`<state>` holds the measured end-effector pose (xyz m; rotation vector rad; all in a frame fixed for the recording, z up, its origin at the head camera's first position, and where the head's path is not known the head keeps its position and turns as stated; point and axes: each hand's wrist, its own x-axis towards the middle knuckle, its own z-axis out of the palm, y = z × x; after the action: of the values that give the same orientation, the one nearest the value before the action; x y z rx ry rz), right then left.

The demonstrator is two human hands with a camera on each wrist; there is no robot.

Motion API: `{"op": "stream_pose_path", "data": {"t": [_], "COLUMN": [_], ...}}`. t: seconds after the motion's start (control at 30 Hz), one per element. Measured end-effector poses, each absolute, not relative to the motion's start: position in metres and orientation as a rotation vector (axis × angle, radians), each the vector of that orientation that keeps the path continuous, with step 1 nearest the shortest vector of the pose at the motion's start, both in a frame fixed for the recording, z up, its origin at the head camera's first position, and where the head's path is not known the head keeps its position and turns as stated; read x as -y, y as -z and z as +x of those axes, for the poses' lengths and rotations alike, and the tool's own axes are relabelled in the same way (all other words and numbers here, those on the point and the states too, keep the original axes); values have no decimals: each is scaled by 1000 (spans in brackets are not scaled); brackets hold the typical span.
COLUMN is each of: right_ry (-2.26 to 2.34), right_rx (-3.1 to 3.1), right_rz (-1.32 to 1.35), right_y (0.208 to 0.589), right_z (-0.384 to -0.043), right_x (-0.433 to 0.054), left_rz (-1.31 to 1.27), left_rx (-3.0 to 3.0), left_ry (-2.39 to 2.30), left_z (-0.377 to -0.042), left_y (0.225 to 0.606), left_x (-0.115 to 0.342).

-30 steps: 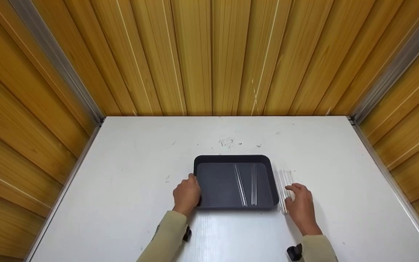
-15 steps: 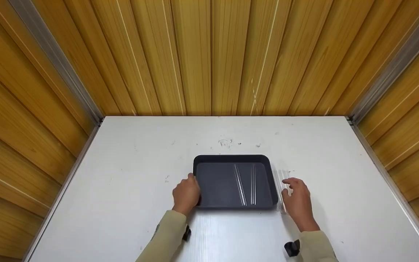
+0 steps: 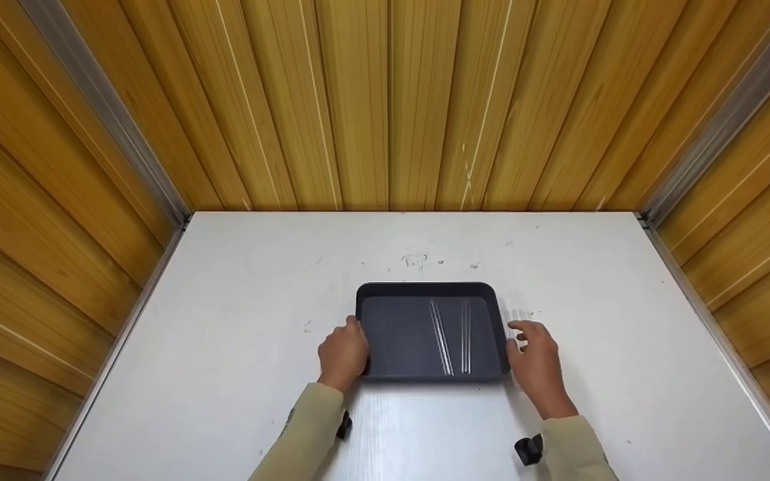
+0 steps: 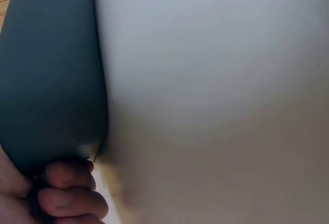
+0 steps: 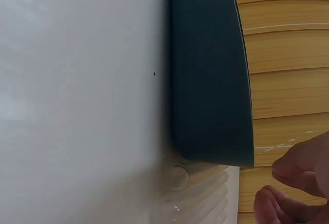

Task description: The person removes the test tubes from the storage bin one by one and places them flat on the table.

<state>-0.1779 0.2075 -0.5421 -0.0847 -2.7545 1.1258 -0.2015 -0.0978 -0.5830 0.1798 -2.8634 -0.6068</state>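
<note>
A dark rectangular tray [image 3: 425,379] lies on the white table. My left hand [image 3: 343,354] grips its left edge; in the left wrist view, curled fingers [image 4: 72,203] hold the tray's wall [image 4: 51,70] near a corner. Inside the tray, toward its right, lie slender clear tubes [image 3: 442,337]. More clear tubes [image 5: 205,196] lie side by side on the table, just right of the tray. Over them, beside the right rim, is my right hand [image 3: 537,364], with a gap between its thumb and fingers and nothing held there.
The white table [image 3: 258,287] carries dark scuff marks [image 3: 418,260] behind the tray. Wood-look panel walls [image 3: 385,107] rise at the back and both sides, with metal strips [image 3: 111,107] in the corners.
My right hand has moved left, from over the loose tubes to the tray's right rim. My left hand and the tray have stayed in place.
</note>
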Motion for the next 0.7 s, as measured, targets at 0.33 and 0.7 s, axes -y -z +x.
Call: {"op": "stream_pose_path", "data": {"t": [0.33, 0.7], "right_ry": [-1142, -1147], "right_rx": [2760, 2809], "right_rz": [-13, 108], "right_y": [540, 542], "right_z": [-183, -190], "right_x": [-188, -174], "left_rz": [203, 196], "left_rx": [2835, 2822], "left_ry": [587, 576], "left_z": [-201, -202], "left_y": [585, 586], "left_x": [102, 96]}}
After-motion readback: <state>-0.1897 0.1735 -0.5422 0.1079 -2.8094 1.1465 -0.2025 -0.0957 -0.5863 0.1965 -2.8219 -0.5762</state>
